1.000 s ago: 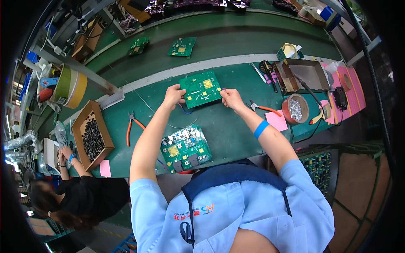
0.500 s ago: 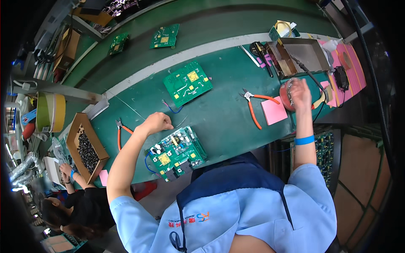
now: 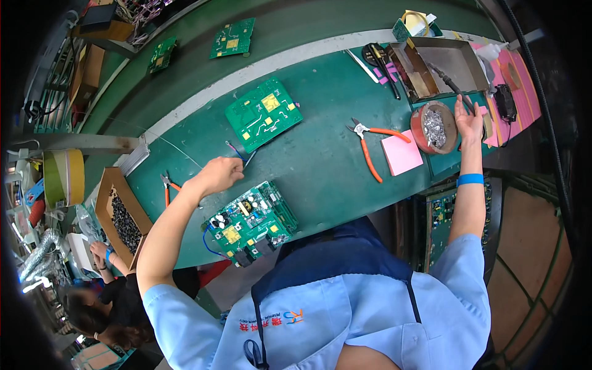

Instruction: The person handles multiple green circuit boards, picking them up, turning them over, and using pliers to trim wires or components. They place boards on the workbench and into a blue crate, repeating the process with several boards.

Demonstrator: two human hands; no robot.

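My left hand (image 3: 221,175) is closed in a pinch on a thin silvery wire (image 3: 250,160), probably solder, whose end sticks out past the fingers. In front of it lies a green circuit board (image 3: 262,116) with yellow patches and a short blue lead. Nearer me is a stack of populated circuit boards (image 3: 250,222). At the far right my right hand (image 3: 470,122) has its fingers around the handle of a soldering iron (image 3: 449,81), which slants over the metal tray (image 3: 425,92). Beside this hand stands a round red tin (image 3: 436,128) full of silvery scraps.
Orange-handled cutters (image 3: 367,142) lie by a pink pad (image 3: 402,153); a second pair (image 3: 168,185) lies left. A cardboard box (image 3: 140,213) holds small black parts. White tweezers (image 3: 362,66) lie at the back. Another person (image 3: 132,296) works at lower left.
My right hand has moved right from above the red tin to the soldering iron's handle, uncovering the tin. My left hand has shifted slightly left and up with the wire.
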